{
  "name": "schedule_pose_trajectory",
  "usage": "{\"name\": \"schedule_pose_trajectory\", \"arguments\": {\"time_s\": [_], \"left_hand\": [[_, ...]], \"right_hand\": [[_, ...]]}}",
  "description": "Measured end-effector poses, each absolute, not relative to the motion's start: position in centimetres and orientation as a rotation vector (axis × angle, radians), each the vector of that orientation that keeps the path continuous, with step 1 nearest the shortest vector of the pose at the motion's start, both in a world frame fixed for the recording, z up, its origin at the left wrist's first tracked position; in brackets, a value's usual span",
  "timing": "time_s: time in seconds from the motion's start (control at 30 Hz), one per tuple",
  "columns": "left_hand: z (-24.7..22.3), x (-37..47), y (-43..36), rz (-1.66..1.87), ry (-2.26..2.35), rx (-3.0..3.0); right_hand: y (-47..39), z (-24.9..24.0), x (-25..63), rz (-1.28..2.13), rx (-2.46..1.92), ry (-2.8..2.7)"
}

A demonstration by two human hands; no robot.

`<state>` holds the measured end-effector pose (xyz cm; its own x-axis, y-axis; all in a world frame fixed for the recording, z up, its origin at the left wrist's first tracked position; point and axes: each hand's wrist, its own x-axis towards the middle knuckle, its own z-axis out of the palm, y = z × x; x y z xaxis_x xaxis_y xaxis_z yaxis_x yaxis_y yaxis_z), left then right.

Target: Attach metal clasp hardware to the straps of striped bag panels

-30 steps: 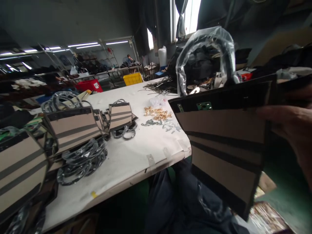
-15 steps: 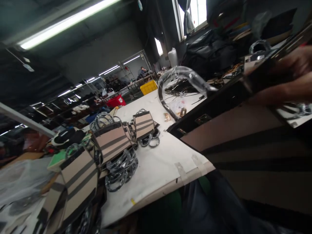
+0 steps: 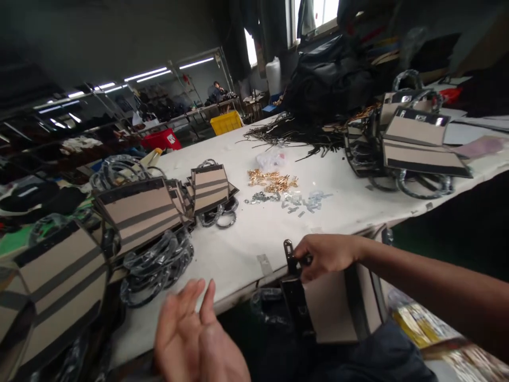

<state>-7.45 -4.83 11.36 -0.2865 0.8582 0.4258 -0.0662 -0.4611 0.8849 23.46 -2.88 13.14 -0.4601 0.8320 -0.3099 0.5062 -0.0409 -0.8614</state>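
Note:
My right hand (image 3: 328,254) is closed on a dark strap with a slotted metal end, at the upper edge of a beige bag panel (image 3: 332,307) with black bands. The panel hangs by the table's front edge, above my lap. A plastic-wrapped handle (image 3: 270,305) shows at the panel's left. My left hand (image 3: 194,334) is raised at the lower middle, palm up, fingers apart, with nothing in it. Gold metal pieces (image 3: 274,181) and small silver plates (image 3: 306,201) lie on the white table (image 3: 238,249) beyond my hands.
Stacks of beige panels (image 3: 139,212) with wrapped handles (image 3: 159,265) line the table's left side. Another stack (image 3: 415,130) sits at the right. Black straps (image 3: 294,135) lie at the back, near a large black bag (image 3: 330,79). A person (image 3: 218,91) sits far off.
The panel has come down from the upper right to the table's front edge. My left hand has come into view, open. The camera view has shifted, showing more of the table's right side.

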Motion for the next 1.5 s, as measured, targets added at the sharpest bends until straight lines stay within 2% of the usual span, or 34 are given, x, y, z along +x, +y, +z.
{"name": "schedule_pose_trajectory", "arguments": {"time_s": [0.1, 0.2, 0.4, 0.63, 0.87, 1.17, 1.33, 1.4, 1.5], "left_hand": [[8.3, -5.4, -4.0, 1.491, 1.131, 1.12], [4.4, -5.1, -4.4, 1.219, 1.131, 0.953], [-0.2, -4.7, -5.7, 1.357, 1.245, 0.525], [-2.5, -5.6, -5.7, 1.082, 0.908, 0.098], [-2.4, -2.5, -6.4, 0.832, 0.632, 0.308], [-1.4, 1.7, -5.3, 0.903, 1.078, 0.419], [-0.2, 3.1, -4.8, 0.978, 1.138, 0.344], [-0.1, 3.5, -4.8, 0.996, 1.16, 0.32], [-0.2, 3.9, -4.9, 1.015, 1.184, 0.31]], "right_hand": [[-1.4, 10.4, 23.1, 1.516, -1.362, -1.944], [-0.3, 9.7, 23.5, 1.563, -1.297, -1.977], [1.0, 9.2, 23.9, 1.559, -1.347, -2.021], [2.8, 9.5, 24.9, 1.645, -1.272, -2.043], [4.5, 8.5, 24.8, 1.402, -1.503, -2.115], [4.3, 6.4, 24.7, 0.871, -1.82, -2.043], [0.3, 7.6, 23.2, 0.363, -1.577, -1.714], [-1.8, 8.6, 21.9, 0.386, -1.481, -1.462], [-3.8, 8.9, 19.7, 0.631, -1.242, -1.053]]}}
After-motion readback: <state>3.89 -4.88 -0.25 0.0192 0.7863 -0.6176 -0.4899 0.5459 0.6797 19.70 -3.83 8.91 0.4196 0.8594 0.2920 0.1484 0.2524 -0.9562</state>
